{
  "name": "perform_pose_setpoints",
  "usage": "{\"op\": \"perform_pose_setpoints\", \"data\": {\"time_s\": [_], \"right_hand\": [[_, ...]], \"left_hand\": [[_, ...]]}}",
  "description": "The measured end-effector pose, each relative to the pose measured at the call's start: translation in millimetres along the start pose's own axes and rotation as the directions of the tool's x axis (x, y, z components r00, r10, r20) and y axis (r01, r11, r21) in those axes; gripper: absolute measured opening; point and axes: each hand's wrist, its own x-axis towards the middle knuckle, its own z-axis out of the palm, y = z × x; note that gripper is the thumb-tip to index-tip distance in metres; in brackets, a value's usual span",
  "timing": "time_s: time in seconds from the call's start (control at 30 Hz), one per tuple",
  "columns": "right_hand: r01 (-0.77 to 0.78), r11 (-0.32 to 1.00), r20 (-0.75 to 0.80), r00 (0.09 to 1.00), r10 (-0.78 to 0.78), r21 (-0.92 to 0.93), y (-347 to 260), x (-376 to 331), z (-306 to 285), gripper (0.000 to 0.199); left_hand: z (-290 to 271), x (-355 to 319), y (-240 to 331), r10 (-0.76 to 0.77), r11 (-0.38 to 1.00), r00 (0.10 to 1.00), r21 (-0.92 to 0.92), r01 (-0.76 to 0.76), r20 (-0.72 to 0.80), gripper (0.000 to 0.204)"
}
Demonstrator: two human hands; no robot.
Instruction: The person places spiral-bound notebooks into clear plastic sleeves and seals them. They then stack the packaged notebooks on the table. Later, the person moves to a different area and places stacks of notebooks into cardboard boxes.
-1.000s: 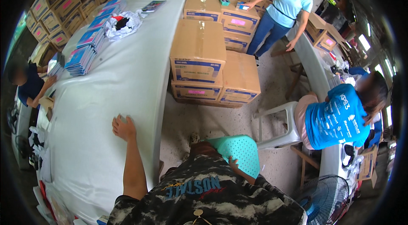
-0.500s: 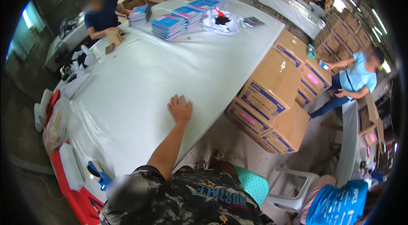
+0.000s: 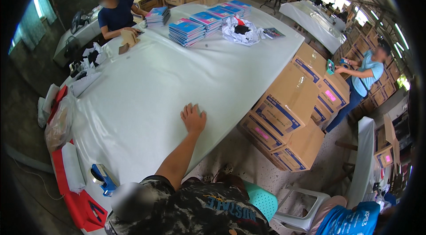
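Observation:
My left hand [image 3: 194, 118] lies palm down on the white plastic-covered table [image 3: 133, 102], near its right edge. Its fingers are spread, with nothing in or under them that I can see. My right hand is not in view. Beside my left sleeve, at the near left of the table, lies a blue tape dispenser [image 3: 104, 181]. Stacks of blue and pink booklets [image 3: 186, 31] stand far ahead of my hand. Next to them is a heap of crumpled white paper [image 3: 242, 31] with something black and red in it.
Cardboard boxes [image 3: 284, 102] are piled against the table's right side. A white roll [image 3: 73, 168] and red material [image 3: 84, 206] lie along the left edge. One person [image 3: 116, 15] sits far left; another [image 3: 368, 68] stands right. A turquoise stool [image 3: 262, 201] is beside me.
The view has shifted slightly, while my left hand stays flat on the table. The standing person at right has brought both hands together around small boxes, one green.

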Motion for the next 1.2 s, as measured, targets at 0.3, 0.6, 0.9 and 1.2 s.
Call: {"op": "perform_pose_setpoints", "data": {"time_s": [0.3, 0.6, 0.9, 1.2], "right_hand": [[0.003, 0.998, -0.011, 1.000, -0.004, -0.060, 4.7, -1.3, 1.4, 0.055], [0.021, 0.995, -0.031, 0.999, -0.024, -0.100, 15.2, -4.8, 30.8, 0.053], [-0.318, -0.103, -0.317, 0.948, -0.028, -0.943, 38.4, -45.7, 122.1, 0.052], [-0.052, 0.987, 0.012, 0.998, 0.054, -0.153, 52.0, -29.0, 110.8, 0.052]], "left_hand": [[1.0, -1.4, -3.0, 0.008, 1.000, 1.000, -0.007, -0.008, -0.006, 0.050], [17.9, 9.8, -20.1, 0.091, 0.990, 0.985, 0.123, -0.073, -0.146, 0.050], [14.4, -1.3, -2.7, 0.027, 0.994, 1.000, 0.106, -0.025, -0.016, 0.046], [10.2, -4.1, 10.0, 0.018, 0.992, 1.000, 0.126, -0.021, 0.025, 0.047]]}}
